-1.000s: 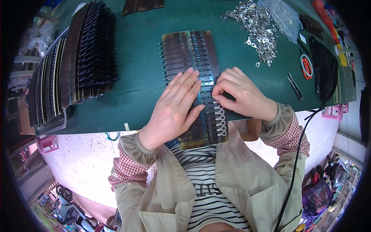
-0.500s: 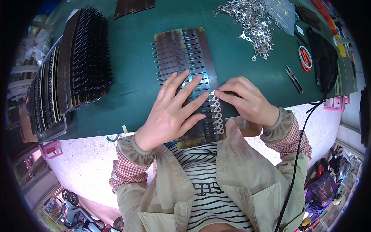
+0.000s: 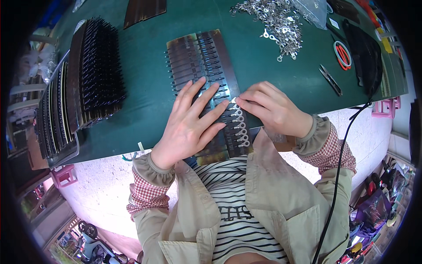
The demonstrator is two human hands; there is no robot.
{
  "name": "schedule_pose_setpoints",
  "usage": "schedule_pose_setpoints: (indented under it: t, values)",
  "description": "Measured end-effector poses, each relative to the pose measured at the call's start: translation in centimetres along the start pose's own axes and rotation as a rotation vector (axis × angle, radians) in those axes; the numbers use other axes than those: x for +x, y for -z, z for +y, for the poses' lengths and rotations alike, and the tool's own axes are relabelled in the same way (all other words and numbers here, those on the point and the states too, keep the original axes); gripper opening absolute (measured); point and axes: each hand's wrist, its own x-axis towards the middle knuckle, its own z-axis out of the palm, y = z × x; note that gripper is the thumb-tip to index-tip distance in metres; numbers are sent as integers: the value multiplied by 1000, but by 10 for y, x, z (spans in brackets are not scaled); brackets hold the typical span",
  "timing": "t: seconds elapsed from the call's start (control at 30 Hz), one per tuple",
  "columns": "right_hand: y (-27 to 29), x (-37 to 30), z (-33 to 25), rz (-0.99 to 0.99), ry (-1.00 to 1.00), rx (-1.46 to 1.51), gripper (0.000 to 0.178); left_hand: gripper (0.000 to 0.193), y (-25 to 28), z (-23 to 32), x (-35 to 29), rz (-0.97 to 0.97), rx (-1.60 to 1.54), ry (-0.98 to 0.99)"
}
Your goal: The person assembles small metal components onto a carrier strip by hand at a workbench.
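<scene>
A long brown strip board [image 3: 183, 66] with dark pins along both sides lies lengthwise on the green table, its near end close to my body. My left hand [image 3: 188, 119] rests on it with fingers spread and fingertips pressing near the pin row. Silver ring terminals [image 3: 241, 131] sit in a line on the pins of the board's near right part, rings pointing right. Thumb and forefinger of my right hand [image 3: 273, 109] pinch another ring terminal [image 3: 233, 101] at the top of that line, beside my left forefinger. Its far end meets a pin; how far on, I cannot tell.
Loose ring terminals [image 3: 285, 33] lie in a pile at the far right beside a clear plastic bag [image 3: 311, 12]. Snips [image 3: 330, 80] and an orange-and-white coil [image 3: 342, 55] lie right. Stacked pin boards [image 3: 102, 70] stand left; a brown board [image 3: 144, 11] lies behind.
The view has shifted slightly, so the table things appear a little further left. Both hands keep nearly the same pose on the board, with the right fingertips still at the top terminal.
</scene>
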Motion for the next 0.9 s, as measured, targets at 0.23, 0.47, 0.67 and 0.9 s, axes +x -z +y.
schedule_pose_setpoints:
  t: [0.23, 0.47, 0.67, 0.9]
  values:
    - [36, 1, 43, 92, -72, -240, 40, 51, -4, -10, 1, 154, -65, 72]
    - [42, 8, 125, 94, -234, -426, 23, 54, -8, -10, 3, 135, -10, 84]
    - [31, 22, 107, 129, -170, -348, 14, 55, -8, -5, 0, 140, -27, 108]
    - [18, 33, 70, 157, -147, -80, 16, 56, -7, -4, -1, 137, -41, 114]
